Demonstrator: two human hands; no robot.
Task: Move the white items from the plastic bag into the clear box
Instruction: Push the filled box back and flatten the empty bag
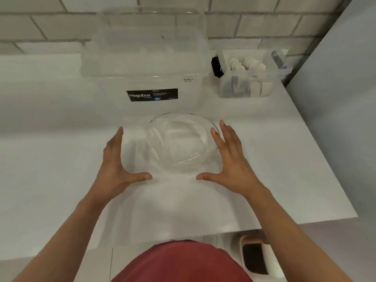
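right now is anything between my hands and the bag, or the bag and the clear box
Nothing visible: left hand and right hand flank the plastic bag, and the clear box stands directly behind it.

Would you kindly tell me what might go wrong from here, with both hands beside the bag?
1. The plastic bag is clear and crumpled; the open left hand and right hand only flank it, so white items may spill.
2. White on the white counter, strays could be missed.
3. The small bin holds similar white pieces, inviting a mix-up.
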